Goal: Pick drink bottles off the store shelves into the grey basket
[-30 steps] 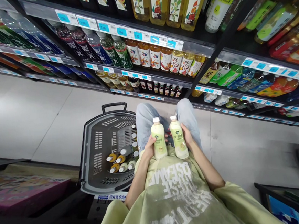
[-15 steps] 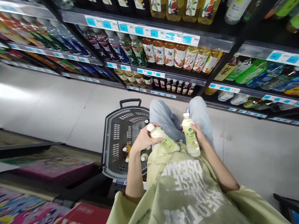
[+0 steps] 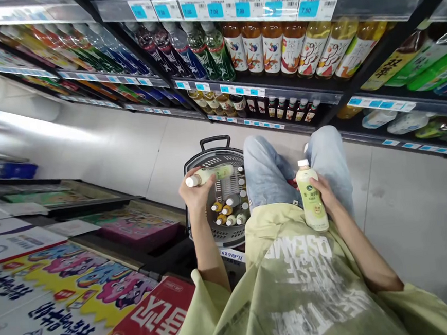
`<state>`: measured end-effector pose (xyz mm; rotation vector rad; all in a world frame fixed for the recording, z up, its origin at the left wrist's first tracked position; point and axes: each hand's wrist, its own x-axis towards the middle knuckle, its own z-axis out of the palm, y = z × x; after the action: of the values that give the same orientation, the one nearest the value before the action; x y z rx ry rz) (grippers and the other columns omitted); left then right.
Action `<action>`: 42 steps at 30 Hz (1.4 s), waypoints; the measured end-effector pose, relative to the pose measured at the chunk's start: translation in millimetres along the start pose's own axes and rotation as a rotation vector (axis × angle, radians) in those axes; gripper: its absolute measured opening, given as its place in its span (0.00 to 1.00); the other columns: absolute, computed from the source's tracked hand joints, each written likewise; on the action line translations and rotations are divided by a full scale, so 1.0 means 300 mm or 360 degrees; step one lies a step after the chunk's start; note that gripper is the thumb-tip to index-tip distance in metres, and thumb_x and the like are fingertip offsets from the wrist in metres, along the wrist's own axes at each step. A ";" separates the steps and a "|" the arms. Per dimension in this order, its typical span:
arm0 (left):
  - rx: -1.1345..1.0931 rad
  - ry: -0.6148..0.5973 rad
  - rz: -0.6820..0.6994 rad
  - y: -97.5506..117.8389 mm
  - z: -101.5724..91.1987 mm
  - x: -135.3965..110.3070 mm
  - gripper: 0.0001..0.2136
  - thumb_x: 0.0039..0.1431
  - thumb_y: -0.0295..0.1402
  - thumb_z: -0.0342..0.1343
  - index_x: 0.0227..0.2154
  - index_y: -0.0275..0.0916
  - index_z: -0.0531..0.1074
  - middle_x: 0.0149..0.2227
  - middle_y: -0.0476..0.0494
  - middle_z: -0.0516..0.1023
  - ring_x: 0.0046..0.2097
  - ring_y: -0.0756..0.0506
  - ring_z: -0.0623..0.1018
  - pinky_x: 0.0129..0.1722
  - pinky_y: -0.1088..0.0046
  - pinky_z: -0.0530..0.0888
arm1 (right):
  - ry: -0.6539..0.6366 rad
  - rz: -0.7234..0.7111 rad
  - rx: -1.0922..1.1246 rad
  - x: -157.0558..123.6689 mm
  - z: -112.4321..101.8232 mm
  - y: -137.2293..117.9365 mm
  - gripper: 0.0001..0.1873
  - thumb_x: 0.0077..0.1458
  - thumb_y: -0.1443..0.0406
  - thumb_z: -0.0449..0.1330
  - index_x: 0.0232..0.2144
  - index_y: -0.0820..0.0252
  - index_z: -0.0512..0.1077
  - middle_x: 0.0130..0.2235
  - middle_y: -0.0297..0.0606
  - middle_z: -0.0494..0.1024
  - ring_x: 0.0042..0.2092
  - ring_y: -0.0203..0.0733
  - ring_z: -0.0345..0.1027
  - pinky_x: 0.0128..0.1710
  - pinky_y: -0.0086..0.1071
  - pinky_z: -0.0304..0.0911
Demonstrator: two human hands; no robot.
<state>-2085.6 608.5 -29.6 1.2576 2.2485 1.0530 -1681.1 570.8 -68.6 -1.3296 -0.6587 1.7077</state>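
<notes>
My left hand [image 3: 195, 191] is wrapped round a pale green drink bottle [image 3: 210, 175] with a white cap, held on its side above the grey shopping basket [image 3: 202, 161]. My right hand [image 3: 326, 193] grips a second pale green bottle [image 3: 312, 203], upright near my right knee. Several capped bottles [image 3: 230, 213] lie in the basket, which stands on the floor beside my left leg.
Drink shelves [image 3: 260, 46] with blue price tags run across the top and right. A low display of colourful boxes [image 3: 74, 293] fills the lower left. Pale tiled floor [image 3: 405, 210] lies between the two.
My left hand has swung its bottle left and out over the basket, tipping it flat. The right hand keeps its bottle upright. The view has turned left.
</notes>
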 end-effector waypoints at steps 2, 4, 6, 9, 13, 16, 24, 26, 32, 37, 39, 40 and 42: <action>0.0128 0.0063 -0.0105 -0.094 0.050 0.049 0.25 0.49 0.41 0.73 0.49 0.37 0.82 0.39 0.45 0.85 0.42 0.43 0.82 0.51 0.64 0.80 | 0.0005 0.0014 0.0010 0.001 0.004 0.001 0.31 0.50 0.44 0.74 0.50 0.53 0.78 0.44 0.41 0.89 0.36 0.50 0.84 0.32 0.36 0.78; 0.0213 0.0014 -0.0188 -0.191 0.113 0.080 0.24 0.50 0.39 0.73 0.50 0.37 0.83 0.41 0.42 0.87 0.44 0.42 0.83 0.53 0.64 0.79 | 0.0022 0.0026 0.0019 0.003 0.006 0.006 0.30 0.50 0.45 0.74 0.49 0.52 0.78 0.43 0.41 0.89 0.36 0.49 0.84 0.33 0.36 0.78; 0.0287 -0.0117 -0.0246 -0.287 0.179 0.094 0.23 0.51 0.38 0.72 0.50 0.36 0.83 0.45 0.38 0.88 0.47 0.40 0.84 0.54 0.63 0.78 | 0.0045 0.0046 0.0028 0.008 0.007 0.015 0.30 0.50 0.45 0.75 0.50 0.52 0.79 0.43 0.41 0.89 0.36 0.49 0.84 0.34 0.37 0.79; 0.0395 -0.0374 -0.0354 -0.425 0.275 0.090 0.23 0.56 0.39 0.70 0.52 0.34 0.82 0.48 0.34 0.88 0.50 0.38 0.84 0.55 0.64 0.77 | 0.0073 0.0077 0.0034 0.018 0.006 0.027 0.31 0.49 0.46 0.76 0.50 0.52 0.79 0.41 0.41 0.88 0.36 0.50 0.84 0.34 0.39 0.79; 0.0545 -0.0704 -0.0459 -0.561 0.388 0.050 0.22 0.63 0.38 0.64 0.56 0.30 0.80 0.51 0.28 0.87 0.52 0.37 0.84 0.56 0.65 0.76 | 0.0090 0.0111 0.0011 0.025 0.007 0.027 0.30 0.49 0.46 0.76 0.50 0.51 0.80 0.43 0.41 0.89 0.37 0.52 0.84 0.34 0.40 0.80; 0.0600 -0.0880 -0.0434 -0.608 0.452 0.013 0.18 0.59 0.32 0.65 0.50 0.30 0.83 0.54 0.25 0.85 0.56 0.36 0.83 0.57 0.66 0.74 | 0.0139 0.0118 0.0018 0.024 0.018 0.020 0.30 0.50 0.47 0.76 0.52 0.52 0.80 0.43 0.42 0.89 0.37 0.53 0.85 0.36 0.41 0.80; 0.0595 -0.1052 -0.0476 -0.596 0.554 -0.016 0.05 0.54 0.24 0.61 0.32 0.33 0.81 0.39 0.30 0.87 0.49 0.35 0.84 0.49 0.65 0.74 | 0.0231 0.0179 -0.0024 0.035 0.030 0.027 0.34 0.49 0.47 0.77 0.55 0.51 0.80 0.44 0.43 0.89 0.38 0.55 0.85 0.37 0.43 0.81; 0.0595 -0.1072 -0.0505 -0.574 0.560 -0.007 0.06 0.56 0.22 0.57 0.28 0.33 0.78 0.34 0.32 0.85 0.46 0.37 0.84 0.47 0.65 0.73 | 0.0206 0.0239 -0.0058 0.041 0.028 0.024 0.38 0.47 0.47 0.78 0.58 0.51 0.78 0.45 0.43 0.88 0.38 0.55 0.85 0.35 0.43 0.81; 0.0455 -0.1020 -0.0492 -0.465 0.521 0.055 0.09 0.59 0.23 0.60 0.24 0.36 0.72 0.24 0.42 0.77 0.38 0.43 0.81 0.44 0.68 0.72 | 0.0116 0.0266 -0.0244 0.059 0.030 0.014 0.44 0.43 0.50 0.81 0.61 0.51 0.76 0.46 0.42 0.88 0.36 0.54 0.84 0.32 0.42 0.81; 0.0339 -0.0766 -0.0277 -0.308 0.466 0.078 0.06 0.68 0.27 0.56 0.35 0.36 0.76 0.34 0.39 0.83 0.40 0.45 0.79 0.47 0.68 0.72 | -0.0099 0.0186 -0.0427 0.065 0.030 0.015 0.42 0.50 0.49 0.78 0.63 0.51 0.74 0.53 0.43 0.86 0.46 0.55 0.83 0.43 0.44 0.81; 0.0232 -0.0610 -0.0111 -0.205 0.437 0.046 0.08 0.72 0.30 0.53 0.41 0.36 0.77 0.36 0.41 0.83 0.38 0.46 0.78 0.46 0.69 0.72 | -0.0231 0.0156 -0.0490 0.064 0.035 0.016 0.43 0.52 0.49 0.77 0.66 0.52 0.72 0.57 0.43 0.84 0.52 0.57 0.82 0.51 0.47 0.80; 0.0137 -0.0568 0.0005 -0.145 0.422 0.021 0.10 0.73 0.34 0.52 0.43 0.37 0.77 0.36 0.43 0.82 0.37 0.47 0.77 0.44 0.70 0.73 | -0.0307 0.0132 -0.0521 0.064 0.037 0.018 0.44 0.52 0.49 0.77 0.67 0.52 0.71 0.59 0.43 0.83 0.56 0.59 0.80 0.56 0.50 0.78; -0.0083 -0.0727 0.0269 -0.015 0.398 -0.045 0.14 0.76 0.40 0.49 0.46 0.39 0.77 0.39 0.43 0.83 0.39 0.46 0.79 0.43 0.70 0.74 | -0.0464 0.0067 -0.0580 0.063 0.043 0.026 0.46 0.51 0.51 0.78 0.68 0.52 0.70 0.64 0.43 0.79 0.64 0.62 0.73 0.66 0.53 0.71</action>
<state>-2007.6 647.3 -112.4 1.5081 1.7865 0.7735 -1697.0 584.2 -80.7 -1.3536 -1.1614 1.8976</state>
